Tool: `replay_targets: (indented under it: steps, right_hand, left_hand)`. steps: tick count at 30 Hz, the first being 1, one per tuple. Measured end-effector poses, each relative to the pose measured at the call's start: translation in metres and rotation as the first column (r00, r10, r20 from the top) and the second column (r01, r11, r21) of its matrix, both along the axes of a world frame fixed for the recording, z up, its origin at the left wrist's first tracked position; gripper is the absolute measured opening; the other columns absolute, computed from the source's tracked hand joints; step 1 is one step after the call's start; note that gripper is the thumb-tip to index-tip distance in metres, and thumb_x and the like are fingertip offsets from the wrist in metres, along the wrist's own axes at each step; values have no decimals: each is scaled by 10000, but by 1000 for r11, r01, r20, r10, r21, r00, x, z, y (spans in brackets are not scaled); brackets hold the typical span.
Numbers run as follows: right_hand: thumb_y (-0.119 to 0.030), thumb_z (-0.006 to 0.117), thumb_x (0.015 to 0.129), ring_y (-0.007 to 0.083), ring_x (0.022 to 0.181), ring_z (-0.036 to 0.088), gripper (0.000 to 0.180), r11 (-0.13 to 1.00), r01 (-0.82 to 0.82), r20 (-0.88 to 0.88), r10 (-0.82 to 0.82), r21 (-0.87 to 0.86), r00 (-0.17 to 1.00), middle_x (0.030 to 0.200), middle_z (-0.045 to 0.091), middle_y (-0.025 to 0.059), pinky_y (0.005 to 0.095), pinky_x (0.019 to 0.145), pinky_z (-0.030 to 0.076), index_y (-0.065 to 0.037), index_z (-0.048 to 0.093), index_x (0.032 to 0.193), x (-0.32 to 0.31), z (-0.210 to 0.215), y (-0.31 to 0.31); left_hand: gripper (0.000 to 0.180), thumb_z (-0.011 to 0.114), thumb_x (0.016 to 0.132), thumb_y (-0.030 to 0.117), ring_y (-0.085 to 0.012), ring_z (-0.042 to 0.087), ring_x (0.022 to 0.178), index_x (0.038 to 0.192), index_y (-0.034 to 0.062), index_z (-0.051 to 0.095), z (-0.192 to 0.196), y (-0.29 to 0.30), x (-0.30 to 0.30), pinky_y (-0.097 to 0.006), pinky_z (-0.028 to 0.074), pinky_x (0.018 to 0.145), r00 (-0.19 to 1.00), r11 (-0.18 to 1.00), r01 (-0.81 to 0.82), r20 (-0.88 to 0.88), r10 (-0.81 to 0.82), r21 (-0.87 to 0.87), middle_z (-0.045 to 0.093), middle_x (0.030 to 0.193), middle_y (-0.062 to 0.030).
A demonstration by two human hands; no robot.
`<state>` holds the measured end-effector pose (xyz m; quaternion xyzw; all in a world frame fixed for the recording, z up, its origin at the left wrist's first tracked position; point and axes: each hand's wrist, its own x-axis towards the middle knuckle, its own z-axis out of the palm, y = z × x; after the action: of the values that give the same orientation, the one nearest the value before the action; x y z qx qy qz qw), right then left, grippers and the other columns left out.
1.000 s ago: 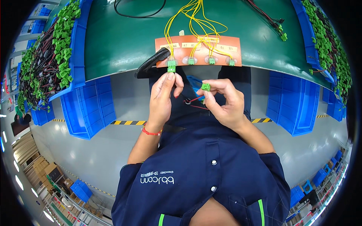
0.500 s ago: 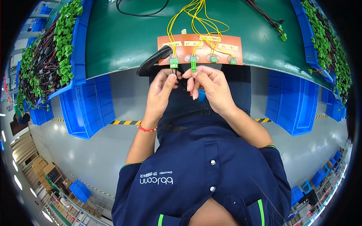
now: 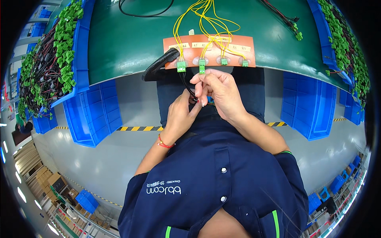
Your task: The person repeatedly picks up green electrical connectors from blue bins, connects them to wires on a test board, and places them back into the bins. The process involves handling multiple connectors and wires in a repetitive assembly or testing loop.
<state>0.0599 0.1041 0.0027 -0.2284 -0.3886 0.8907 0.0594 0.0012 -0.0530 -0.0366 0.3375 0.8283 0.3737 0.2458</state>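
While I look on at the green table (image 3: 127, 51) and its orange board (image 3: 246, 40), the left hand (image 3: 180, 117) has slipped down to close on dark wires (image 3: 185, 82), leaving the leftmost green plug (image 3: 181, 69) unheld at the board's edge. The right hand (image 3: 223, 90) pinches the second green plug (image 3: 202, 70), clear a second ago, now against its socket (image 3: 202, 62); so two meet the board, how firmly I can't tell.

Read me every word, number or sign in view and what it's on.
White lettering on the navy shirt: upside down, not copied out.
Left cream label on the orange board: dark marks, partly covered, not copied out.
Middle cream label: dark marks, not copied out.
Right cream label: too blurred to read surely.
Upper cream label: too blurred to read.
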Motion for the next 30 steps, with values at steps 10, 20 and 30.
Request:
replay_targets:
  steps: [10, 20, 30]
  right_hand:
    - [-248, 564, 1008, 87, 614, 606, 315, 995, -94, -30, 93, -25, 995, 889, 677, 74, 216, 571, 491, 38, 681, 1067, -3, -8, 15]
    - [-294, 572, 1025, 100, 711, 648, 328, 755, -595, 315, 514, 276, 798, 952, 706, 61, 257, 641, 525, -2, 688, 1119, 110, -13, 56]
    - [-230, 554, 1015, 127, 816, 613, 390, 974, 210, -107, -201, 87, 974, 1033, 653, 96, 291, 824, 516, 44, 572, 1293, 96, -29, 50]
  left_hand:
    - [242, 702, 916, 193, -185, 679, 721, 1048, -7, 667, 8, 7, -15, -326, 525, 691, 900, 996, 88, 428, -77, -6, 710, 860, -108]
    - [181, 628, 980, 115, -192, 653, 1084, 1127, 13, 649, 5, 23, 3, -323, 513, 941, 479, 935, -197, 861, -171, 296, 688, 1123, -118]
    - [172, 651, 949, 92, -212, 677, 1023, 1093, 0, 672, 11, 12, 9, -334, 526, 938, 232, 930, -301, 962, -143, 211, 706, 1041, -114]
